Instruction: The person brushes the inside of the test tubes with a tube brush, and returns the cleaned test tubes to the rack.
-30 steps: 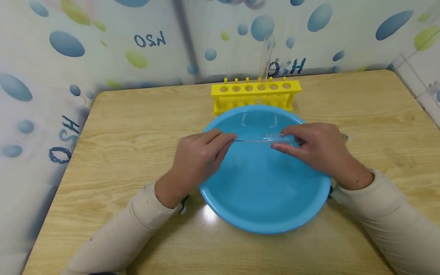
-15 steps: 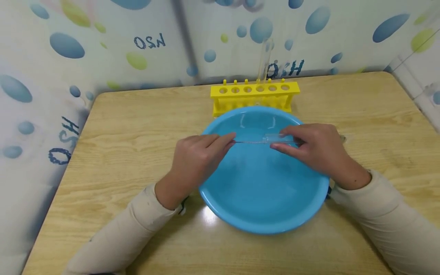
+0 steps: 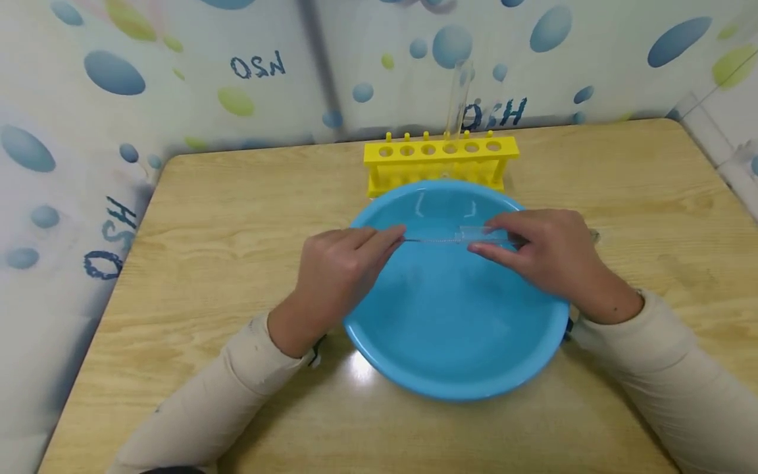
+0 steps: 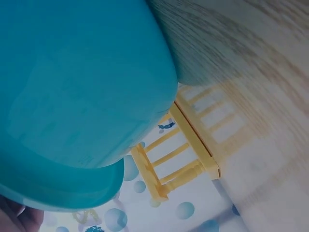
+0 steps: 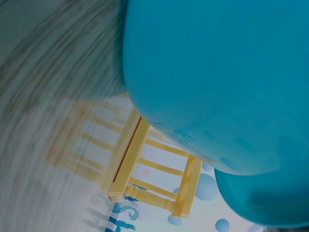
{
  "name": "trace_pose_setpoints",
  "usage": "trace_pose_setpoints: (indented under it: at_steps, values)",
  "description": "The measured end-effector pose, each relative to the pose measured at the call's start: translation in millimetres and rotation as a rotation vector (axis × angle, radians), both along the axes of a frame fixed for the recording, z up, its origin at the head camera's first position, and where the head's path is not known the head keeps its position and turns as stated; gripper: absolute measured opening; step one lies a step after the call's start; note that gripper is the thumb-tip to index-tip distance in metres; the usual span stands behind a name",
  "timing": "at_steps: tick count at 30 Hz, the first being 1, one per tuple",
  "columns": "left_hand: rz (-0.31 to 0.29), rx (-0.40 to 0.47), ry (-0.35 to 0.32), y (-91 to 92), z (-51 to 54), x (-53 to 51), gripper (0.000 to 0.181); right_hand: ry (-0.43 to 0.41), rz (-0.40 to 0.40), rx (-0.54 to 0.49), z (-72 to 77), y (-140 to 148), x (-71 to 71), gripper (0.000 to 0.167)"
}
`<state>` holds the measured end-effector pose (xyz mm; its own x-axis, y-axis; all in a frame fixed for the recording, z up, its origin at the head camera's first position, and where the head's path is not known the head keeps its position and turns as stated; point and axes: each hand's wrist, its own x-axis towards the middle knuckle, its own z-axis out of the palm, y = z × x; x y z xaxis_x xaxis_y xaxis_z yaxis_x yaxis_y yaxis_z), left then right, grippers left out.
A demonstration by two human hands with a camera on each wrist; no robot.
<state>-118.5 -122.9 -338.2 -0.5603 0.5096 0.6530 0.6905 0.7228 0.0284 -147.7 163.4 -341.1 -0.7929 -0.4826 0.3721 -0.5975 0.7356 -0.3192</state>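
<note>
Over the blue basin [image 3: 456, 309], my left hand [image 3: 340, 266] pinches the thin twisted wire of a test tube brush [image 3: 432, 241]. The wire runs level to the right into the mouth of a clear glass test tube [image 3: 476, 234]. My right hand [image 3: 551, 257] grips that tube, thumb below and fingers above; its far end and the brush's bristles are hidden by the hand. In the left wrist view only a bit of my left hand [image 4: 24, 220] shows under the basin's rim. The right wrist view shows mostly the basin's outer wall [image 5: 217, 72].
Behind the basin stands a yellow test tube rack [image 3: 441, 151] holding one tall clear tube [image 3: 458, 99] upright. The wooden table [image 3: 237, 217] meets a wall [image 3: 177, 39] patterned with blue and green ovals. A small greyish thing [image 3: 595, 235] shows just beyond my right hand.
Both hands keep nearly the same place and hold. The view shifts slightly, and the wire and tube sit almost as before.
</note>
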Motion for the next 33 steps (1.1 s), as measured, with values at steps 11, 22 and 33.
trace_pose_setpoints:
  at_steps: [11,22,33]
  values:
    - [-0.023,-0.032,-0.138,-3.2,-0.4,-3.5,0.025,-0.002,-0.010,0.004,-1.3,0,-0.2,0.030]
    - [-0.081,0.020,-0.436,-5.3,3.2,-9.2,0.023,0.013,-0.013,0.017,0.3,1,0.1,0.031]
    - [-0.081,0.069,-0.368,-3.5,1.2,-10.9,0.027,-0.001,-0.031,-0.033,1.6,2,-0.1,0.030]
